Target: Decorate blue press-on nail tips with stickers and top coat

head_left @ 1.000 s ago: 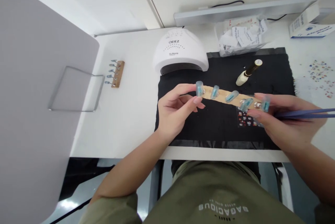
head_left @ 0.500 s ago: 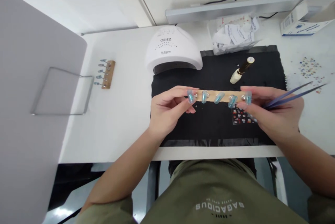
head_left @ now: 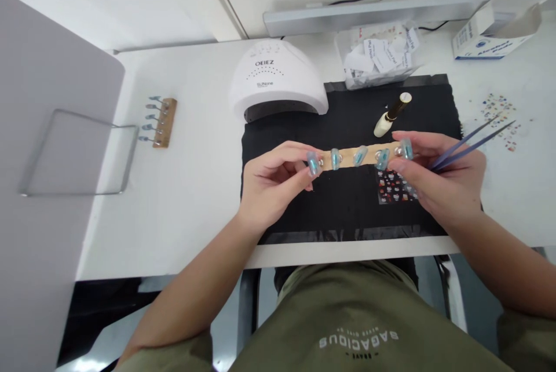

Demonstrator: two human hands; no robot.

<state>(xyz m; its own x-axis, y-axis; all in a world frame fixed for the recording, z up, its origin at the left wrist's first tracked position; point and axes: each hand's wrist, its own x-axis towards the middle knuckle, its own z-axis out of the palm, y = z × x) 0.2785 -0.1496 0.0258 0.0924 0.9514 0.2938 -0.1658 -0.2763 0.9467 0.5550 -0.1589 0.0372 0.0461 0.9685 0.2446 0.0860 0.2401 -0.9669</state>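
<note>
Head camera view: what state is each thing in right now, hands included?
Left hand, closed on one strip end.
Right hand, closed on the other end.
Wooden strip, held up, bearing five nail tips.
Tweezers, in the right hand, tips apart.
Bottle, capped.
Cardboard box, flaps open.
Sticker sheet, flat, partly covered.
Wooden block, on the table.
Lamp, can't tell whether on.

White table [head_left: 147, 215] that held a domed lamp [head_left: 278, 85], wooden rack [head_left: 165, 123] left of it, black cloth [head_left: 339, 204] before it, box [head_left: 480, 42] far right.
</note>
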